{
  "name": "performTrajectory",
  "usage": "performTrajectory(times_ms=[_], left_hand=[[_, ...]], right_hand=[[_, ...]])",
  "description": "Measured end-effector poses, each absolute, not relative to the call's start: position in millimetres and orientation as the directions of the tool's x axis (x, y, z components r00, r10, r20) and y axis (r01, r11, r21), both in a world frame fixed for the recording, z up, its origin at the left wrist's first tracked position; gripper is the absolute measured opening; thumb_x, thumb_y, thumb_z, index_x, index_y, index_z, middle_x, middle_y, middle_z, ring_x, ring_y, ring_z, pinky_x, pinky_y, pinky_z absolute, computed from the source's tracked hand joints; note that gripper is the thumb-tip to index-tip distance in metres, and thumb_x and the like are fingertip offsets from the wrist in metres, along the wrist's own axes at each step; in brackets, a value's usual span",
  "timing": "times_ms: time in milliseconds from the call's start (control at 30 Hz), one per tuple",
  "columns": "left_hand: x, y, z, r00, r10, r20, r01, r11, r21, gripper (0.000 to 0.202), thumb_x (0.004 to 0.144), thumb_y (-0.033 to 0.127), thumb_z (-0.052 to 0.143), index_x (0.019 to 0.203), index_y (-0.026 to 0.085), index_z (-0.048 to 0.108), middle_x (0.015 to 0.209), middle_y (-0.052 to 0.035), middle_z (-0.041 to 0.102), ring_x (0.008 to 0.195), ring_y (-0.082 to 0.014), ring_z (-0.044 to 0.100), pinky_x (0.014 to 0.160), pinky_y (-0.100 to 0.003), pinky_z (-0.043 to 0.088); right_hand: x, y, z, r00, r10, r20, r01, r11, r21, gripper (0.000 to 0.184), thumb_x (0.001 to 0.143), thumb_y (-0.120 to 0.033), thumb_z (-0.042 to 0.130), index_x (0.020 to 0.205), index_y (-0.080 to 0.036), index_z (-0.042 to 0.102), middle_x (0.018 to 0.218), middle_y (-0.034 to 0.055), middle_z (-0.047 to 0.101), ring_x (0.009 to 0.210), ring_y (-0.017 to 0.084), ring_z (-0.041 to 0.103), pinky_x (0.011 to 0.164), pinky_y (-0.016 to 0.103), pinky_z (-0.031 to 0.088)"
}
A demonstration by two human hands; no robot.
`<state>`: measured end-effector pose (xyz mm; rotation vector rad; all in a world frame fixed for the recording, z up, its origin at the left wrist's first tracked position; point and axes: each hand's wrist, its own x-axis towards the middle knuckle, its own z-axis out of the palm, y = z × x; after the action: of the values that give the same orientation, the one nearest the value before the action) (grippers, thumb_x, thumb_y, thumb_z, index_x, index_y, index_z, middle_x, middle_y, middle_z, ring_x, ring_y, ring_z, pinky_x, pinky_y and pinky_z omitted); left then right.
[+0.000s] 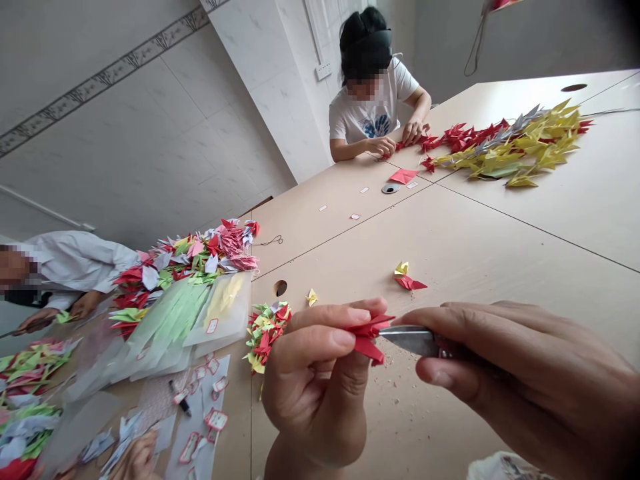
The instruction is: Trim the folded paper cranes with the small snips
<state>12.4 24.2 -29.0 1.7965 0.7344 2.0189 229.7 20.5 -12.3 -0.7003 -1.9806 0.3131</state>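
My left hand [315, 380] pinches a small folded red paper piece [370, 337] between thumb and fingers, just above the wooden table [480, 240]. My right hand [530, 380] is closed round a metal blade [410, 339] whose tip touches the red paper. Tiny red scraps lie on the table under my hands. A small heap of green, red and yellow folded papers [265, 330] lies just left of my left hand. Two loose folded pieces, one yellow and red [407, 277], one yellow [312, 297], lie beyond.
A person in a white shirt [373, 100] folds paper at the far side by a long pile of red and yellow cranes [515, 143]. Another person [55, 273] sits at left by a mixed crane pile [190, 257], clear plastic bags [190, 320] and label sheets [205, 413].
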Motion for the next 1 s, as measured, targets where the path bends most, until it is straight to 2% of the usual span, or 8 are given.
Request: performTrajectory(times_ms=[100, 267, 400, 500, 600, 800, 900, 1000], left_hand=[[15, 30, -23, -0.139, 0.508, 0.850, -0.020, -0.860, 0.510, 0.034, 0.111, 0.001, 0.092, 0.135, 0.025, 0.086, 0.123, 0.0009, 0.100, 0.107, -0.0207, 0.103, 0.098, -0.028, 0.087], [18, 28, -13, -0.153, 0.621, 0.768, -0.093, -0.783, 0.615, 0.014, 0.118, 0.015, 0.094, 0.125, 0.026, 0.090, 0.111, 0.0027, 0.098, 0.081, -0.0116, 0.095, 0.074, -0.016, 0.080], [19, 30, -10, -0.131, 0.693, 0.709, -0.172, -0.720, 0.673, 0.005, 0.120, 0.024, 0.096, 0.120, 0.027, 0.093, 0.103, 0.0030, 0.096, 0.066, -0.0075, 0.086, 0.062, -0.010, 0.072], [20, 33, -8, -0.103, 0.713, 0.693, -0.215, -0.696, 0.685, 0.003, 0.121, 0.026, 0.095, 0.119, 0.027, 0.094, 0.098, 0.0034, 0.093, 0.055, -0.0045, 0.077, 0.053, -0.007, 0.063], [21, 34, -5, -0.077, 0.717, 0.693, -0.229, -0.689, 0.688, 0.005, 0.122, 0.025, 0.093, 0.117, 0.026, 0.094, 0.092, 0.0045, 0.089, 0.048, -0.0020, 0.066, 0.051, -0.006, 0.061], [21, 32, -1, -0.079, 0.748, 0.659, -0.222, -0.658, 0.720, 0.006, 0.121, 0.026, 0.094, 0.116, 0.027, 0.096, 0.086, 0.0040, 0.086, 0.051, -0.0048, 0.071, 0.052, -0.008, 0.064], [22, 32, 3, -0.055, 0.762, 0.645, -0.257, -0.635, 0.729, 0.004, 0.119, 0.026, 0.097, 0.118, 0.029, 0.099, 0.081, 0.0052, 0.086, 0.050, -0.0043, 0.072, 0.055, -0.006, 0.065], [22, 29, 7, -0.084, 0.820, 0.567, -0.299, -0.563, 0.770, 0.005, 0.116, 0.027, 0.101, 0.113, 0.030, 0.101, 0.081, 0.0051, 0.090, 0.050, -0.0036, 0.075, 0.059, -0.006, 0.067]], right_hand=[[237, 11, -26, -0.301, 0.640, 0.707, 0.385, 0.760, -0.524, 0.034, 0.120, -0.062, 0.092, 0.136, -0.032, 0.092, 0.100, 0.0068, 0.093, 0.087, 0.030, 0.089, 0.075, 0.036, 0.072], [247, 4, -36, -0.298, 0.641, 0.707, 0.407, 0.756, -0.513, 0.041, 0.116, -0.069, 0.095, 0.137, -0.034, 0.095, 0.104, 0.0083, 0.094, 0.095, 0.033, 0.091, 0.079, 0.038, 0.075], [242, 12, -23, -0.309, 0.627, 0.715, 0.407, 0.767, -0.497, 0.031, 0.120, -0.059, 0.093, 0.138, -0.034, 0.091, 0.103, 0.0061, 0.094, 0.090, 0.032, 0.092, 0.080, 0.038, 0.075], [234, 19, -11, -0.367, 0.592, 0.717, 0.369, 0.800, -0.473, 0.013, 0.135, -0.044, 0.070, 0.136, -0.034, 0.078, 0.100, 0.0012, 0.094, 0.079, 0.024, 0.089, 0.081, 0.034, 0.074], [230, 23, -5, -0.405, 0.569, 0.716, 0.370, 0.818, -0.440, 0.019, 0.142, -0.035, 0.050, 0.140, -0.033, 0.068, 0.101, -0.0029, 0.093, 0.076, 0.018, 0.087, 0.086, 0.028, 0.072], [232, 24, -5, -0.423, 0.571, 0.704, 0.331, 0.820, -0.467, 0.016, 0.142, -0.034, 0.051, 0.138, -0.032, 0.067, 0.106, -0.0031, 0.093, 0.078, 0.016, 0.086, 0.084, 0.027, 0.070], [233, 24, -7, -0.431, 0.579, 0.692, 0.315, 0.816, -0.486, 0.012, 0.140, -0.030, 0.056, 0.139, -0.032, 0.068, 0.112, -0.0020, 0.095, 0.084, 0.017, 0.089, 0.090, 0.027, 0.072], [236, 24, -8, -0.430, 0.568, 0.701, 0.298, 0.823, -0.484, 0.010, 0.138, -0.029, 0.062, 0.143, -0.031, 0.071, 0.115, -0.0011, 0.095, 0.086, 0.018, 0.090, 0.091, 0.028, 0.072]])
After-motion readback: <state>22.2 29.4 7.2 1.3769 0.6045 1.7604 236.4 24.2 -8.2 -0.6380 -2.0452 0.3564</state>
